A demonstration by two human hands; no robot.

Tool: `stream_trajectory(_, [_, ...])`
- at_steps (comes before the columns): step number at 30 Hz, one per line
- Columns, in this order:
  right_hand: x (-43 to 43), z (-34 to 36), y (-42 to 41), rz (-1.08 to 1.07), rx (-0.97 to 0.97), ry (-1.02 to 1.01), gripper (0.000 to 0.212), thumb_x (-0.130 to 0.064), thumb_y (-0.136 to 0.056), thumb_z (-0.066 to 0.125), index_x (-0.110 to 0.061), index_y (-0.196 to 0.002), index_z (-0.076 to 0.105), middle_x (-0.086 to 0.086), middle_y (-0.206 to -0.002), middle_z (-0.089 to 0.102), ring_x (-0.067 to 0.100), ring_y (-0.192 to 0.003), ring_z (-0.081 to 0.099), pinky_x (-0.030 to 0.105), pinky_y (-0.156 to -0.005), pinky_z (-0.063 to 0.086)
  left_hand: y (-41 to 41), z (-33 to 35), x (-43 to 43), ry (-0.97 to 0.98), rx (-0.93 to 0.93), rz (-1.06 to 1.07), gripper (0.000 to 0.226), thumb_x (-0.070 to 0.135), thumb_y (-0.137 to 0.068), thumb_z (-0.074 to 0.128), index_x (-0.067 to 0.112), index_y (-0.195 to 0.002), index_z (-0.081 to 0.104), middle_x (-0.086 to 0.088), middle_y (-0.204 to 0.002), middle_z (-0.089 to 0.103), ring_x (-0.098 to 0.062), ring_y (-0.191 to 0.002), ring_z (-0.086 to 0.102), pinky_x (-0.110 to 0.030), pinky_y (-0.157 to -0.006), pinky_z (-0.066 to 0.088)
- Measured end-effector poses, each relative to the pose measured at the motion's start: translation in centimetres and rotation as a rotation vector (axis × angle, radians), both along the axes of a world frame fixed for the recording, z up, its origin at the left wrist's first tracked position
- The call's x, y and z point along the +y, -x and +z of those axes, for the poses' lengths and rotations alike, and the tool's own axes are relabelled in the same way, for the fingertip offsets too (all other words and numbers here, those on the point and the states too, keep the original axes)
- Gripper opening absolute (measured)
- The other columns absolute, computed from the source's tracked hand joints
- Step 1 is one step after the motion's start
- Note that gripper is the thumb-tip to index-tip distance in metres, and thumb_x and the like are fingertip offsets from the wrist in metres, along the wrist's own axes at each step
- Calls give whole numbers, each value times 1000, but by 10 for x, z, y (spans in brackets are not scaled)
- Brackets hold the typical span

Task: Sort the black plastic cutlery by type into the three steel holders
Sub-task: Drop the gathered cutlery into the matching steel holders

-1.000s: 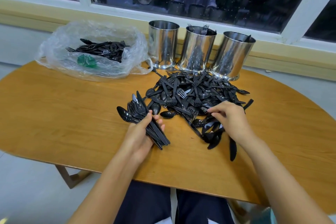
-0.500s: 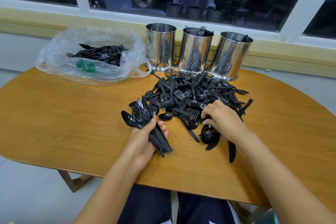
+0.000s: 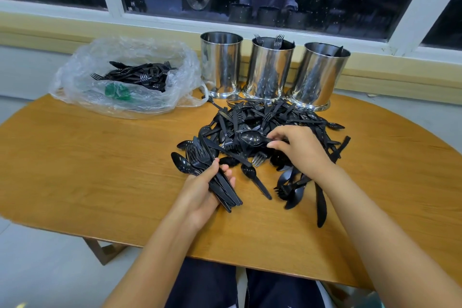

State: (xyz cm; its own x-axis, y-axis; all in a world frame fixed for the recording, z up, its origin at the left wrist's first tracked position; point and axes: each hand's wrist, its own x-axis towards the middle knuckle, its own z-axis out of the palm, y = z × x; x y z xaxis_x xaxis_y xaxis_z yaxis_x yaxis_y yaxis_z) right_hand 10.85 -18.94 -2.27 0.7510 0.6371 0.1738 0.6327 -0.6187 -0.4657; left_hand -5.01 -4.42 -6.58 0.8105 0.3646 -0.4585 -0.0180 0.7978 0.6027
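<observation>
A heap of black plastic cutlery (image 3: pixel 270 122) lies on the wooden table (image 3: pixel 87 162), in front of three steel holders. The left holder (image 3: pixel 221 67) looks empty from here, the middle holder (image 3: pixel 271 70) has fork tines sticking out, and the right holder (image 3: pixel 318 75) shows one black handle. My left hand (image 3: pixel 202 190) grips a bundle of forks, spoons and knives (image 3: pixel 200 165) at the heap's near left. My right hand (image 3: pixel 300 150) pinches the handle of a black spoon (image 3: pixel 251 138), its bowl lifted over the heap.
A clear plastic bag (image 3: pixel 125 75) with more black cutlery and something green sits at the back left. Loose pieces, among them a knife (image 3: pixel 320 205), lie near my right wrist. A window sill runs behind the holders. My knees show under the near table edge.
My right hand has come up from the near side of the heap and now pinches a spoon above it. My left hand keeps its bundle in about the same place.
</observation>
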Motion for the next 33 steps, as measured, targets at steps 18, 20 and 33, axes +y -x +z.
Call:
stream_trajectory(18, [26,-17,88,-65,771,-681,14,-3,-83,71,-13,-91,75,5,-84,75,9,-77,69,16,-70,53,-12,1,-9,-146,-80,-76,47,36,-77,67,-3,-105,67,-19,-104,73,-27,-98,71,-35,-85,58])
stream_trajectory(20, [32,-22,93,-39,756,-649,14,-4,-82,73,-15,-88,75,1,-85,76,4,-78,68,15,-71,52,-11,2,-8,-129,-98,-50,39,38,-77,66,2,-93,68,-18,-101,73,-26,-94,73,-34,-78,60])
stream_trajectory(33, [23,-13,72,-93,418,-574,10,-18,-86,70,-21,-96,72,-6,-82,67,2,-74,59,14,-69,50,-5,-2,-2,-130,-114,-144,17,12,-98,55,6,-112,62,-7,-83,64,-20,-73,62,-36,-74,56])
